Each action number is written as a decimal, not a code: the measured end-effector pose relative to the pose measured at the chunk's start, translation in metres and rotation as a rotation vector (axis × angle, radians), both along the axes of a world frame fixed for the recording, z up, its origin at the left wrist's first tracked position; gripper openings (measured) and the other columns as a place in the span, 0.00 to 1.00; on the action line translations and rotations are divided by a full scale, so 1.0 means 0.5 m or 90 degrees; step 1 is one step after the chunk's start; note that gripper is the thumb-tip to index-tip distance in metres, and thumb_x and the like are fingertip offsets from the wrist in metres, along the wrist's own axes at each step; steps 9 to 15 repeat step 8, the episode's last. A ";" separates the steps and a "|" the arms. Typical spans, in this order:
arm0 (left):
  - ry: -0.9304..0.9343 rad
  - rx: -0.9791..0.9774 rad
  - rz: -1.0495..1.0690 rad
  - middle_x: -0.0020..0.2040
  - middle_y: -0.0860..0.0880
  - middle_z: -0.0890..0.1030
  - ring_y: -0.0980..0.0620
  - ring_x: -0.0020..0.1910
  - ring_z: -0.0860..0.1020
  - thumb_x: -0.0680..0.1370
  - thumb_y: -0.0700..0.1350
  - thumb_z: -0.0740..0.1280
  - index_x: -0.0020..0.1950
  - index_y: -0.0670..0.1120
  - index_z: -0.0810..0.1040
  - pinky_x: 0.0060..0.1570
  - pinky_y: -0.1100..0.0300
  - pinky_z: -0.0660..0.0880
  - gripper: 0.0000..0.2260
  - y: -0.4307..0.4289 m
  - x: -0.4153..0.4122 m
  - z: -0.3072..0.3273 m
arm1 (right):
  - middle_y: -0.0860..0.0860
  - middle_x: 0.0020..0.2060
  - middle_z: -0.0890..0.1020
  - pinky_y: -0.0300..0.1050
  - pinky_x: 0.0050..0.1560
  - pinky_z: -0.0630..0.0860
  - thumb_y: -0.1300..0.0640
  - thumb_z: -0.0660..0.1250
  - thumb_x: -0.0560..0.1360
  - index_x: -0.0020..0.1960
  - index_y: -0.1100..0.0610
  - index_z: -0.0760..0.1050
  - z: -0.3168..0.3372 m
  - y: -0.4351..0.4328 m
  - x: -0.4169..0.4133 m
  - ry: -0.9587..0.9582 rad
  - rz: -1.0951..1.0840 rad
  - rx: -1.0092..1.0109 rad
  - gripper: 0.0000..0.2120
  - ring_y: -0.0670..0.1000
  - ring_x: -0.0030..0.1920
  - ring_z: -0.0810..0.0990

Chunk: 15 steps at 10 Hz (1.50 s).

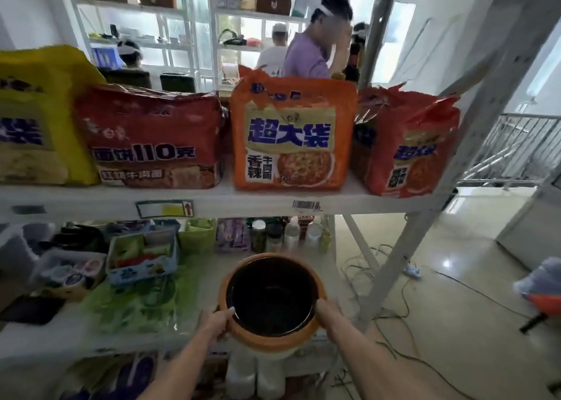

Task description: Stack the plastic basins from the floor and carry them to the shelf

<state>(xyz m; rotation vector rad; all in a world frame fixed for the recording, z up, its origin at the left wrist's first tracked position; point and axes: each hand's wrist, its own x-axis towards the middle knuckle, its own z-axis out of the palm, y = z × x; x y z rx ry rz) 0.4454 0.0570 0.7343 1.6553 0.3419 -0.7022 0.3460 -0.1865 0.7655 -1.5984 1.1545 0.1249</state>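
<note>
A stack of basins point(271, 298), an orange outer one with a dark basin nested inside, sits at the front edge of the white shelf board point(188, 339). My left hand point(217, 319) grips the stack's left rim, thumb over the edge. My right hand point(329, 311) holds the right rim the same way. Both forearms reach in from the bottom of the view. The stack's underside is hidden.
Small baskets point(142, 255), a green bag point(142, 296) and jars point(288, 232) crowd the same shelf behind and left of the stack. Noodle packs point(291, 135) fill the shelf above. A slanted shelf post point(425, 217) and floor cables point(394, 317) lie right. People stand behind the shelves.
</note>
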 end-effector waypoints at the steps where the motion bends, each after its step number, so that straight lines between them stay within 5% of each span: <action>1: 0.029 -0.020 0.079 0.58 0.34 0.81 0.35 0.58 0.81 0.80 0.36 0.68 0.64 0.31 0.77 0.57 0.41 0.76 0.14 -0.024 0.046 -0.046 | 0.63 0.69 0.82 0.56 0.74 0.76 0.62 0.64 0.80 0.74 0.63 0.76 -0.035 -0.006 0.035 0.001 -0.012 -0.019 0.22 0.63 0.71 0.79; 2: 0.058 -0.021 0.099 0.64 0.29 0.80 0.30 0.65 0.78 0.81 0.37 0.67 0.65 0.33 0.77 0.66 0.35 0.74 0.14 -0.044 0.075 -0.077 | 0.56 0.62 0.85 0.56 0.71 0.78 0.54 0.69 0.79 0.69 0.54 0.81 -0.047 -0.006 0.061 -0.017 0.007 -0.057 0.19 0.60 0.67 0.82; 3: 0.058 -0.023 0.119 0.64 0.31 0.81 0.32 0.64 0.79 0.81 0.37 0.67 0.66 0.34 0.77 0.65 0.36 0.75 0.14 -0.065 0.095 -0.099 | 0.52 0.66 0.83 0.56 0.73 0.77 0.52 0.69 0.79 0.77 0.47 0.72 -0.066 -0.006 0.086 -0.027 0.079 -0.099 0.27 0.58 0.68 0.81; 4: 0.018 -0.022 0.139 0.61 0.33 0.83 0.34 0.61 0.81 0.80 0.37 0.68 0.65 0.34 0.79 0.64 0.38 0.77 0.14 -0.088 0.118 -0.119 | 0.55 0.77 0.76 0.53 0.76 0.72 0.51 0.64 0.83 0.88 0.46 0.51 -0.103 -0.021 0.108 0.017 0.106 -0.113 0.37 0.61 0.76 0.75; 5: 0.008 -0.022 0.130 0.62 0.34 0.83 0.40 0.57 0.81 0.80 0.39 0.69 0.66 0.35 0.79 0.64 0.39 0.77 0.16 -0.102 0.150 -0.126 | 0.56 0.80 0.73 0.53 0.76 0.71 0.51 0.60 0.86 0.88 0.46 0.44 -0.131 -0.043 0.127 0.040 0.104 -0.148 0.37 0.61 0.79 0.73; 7: 0.003 -0.004 0.094 0.62 0.41 0.83 0.37 0.62 0.81 0.82 0.44 0.67 0.68 0.42 0.78 0.61 0.43 0.80 0.15 -0.117 0.178 -0.104 | 0.59 0.78 0.74 0.53 0.72 0.73 0.48 0.58 0.87 0.88 0.49 0.39 -0.123 -0.091 0.163 0.075 0.227 -0.196 0.38 0.62 0.76 0.76; 8: 0.019 0.075 0.100 0.55 0.40 0.83 0.37 0.57 0.83 0.85 0.51 0.59 0.59 0.41 0.78 0.52 0.47 0.79 0.16 -0.113 0.139 -0.090 | 0.57 0.82 0.69 0.54 0.77 0.69 0.43 0.55 0.87 0.88 0.53 0.46 -0.116 -0.105 0.122 0.077 0.322 -0.214 0.35 0.62 0.79 0.72; 15: 0.019 0.075 0.100 0.55 0.40 0.83 0.37 0.57 0.83 0.85 0.51 0.59 0.59 0.41 0.78 0.52 0.47 0.79 0.16 -0.113 0.139 -0.090 | 0.57 0.82 0.69 0.54 0.77 0.69 0.43 0.55 0.87 0.88 0.53 0.46 -0.116 -0.105 0.122 0.077 0.322 -0.214 0.35 0.62 0.79 0.72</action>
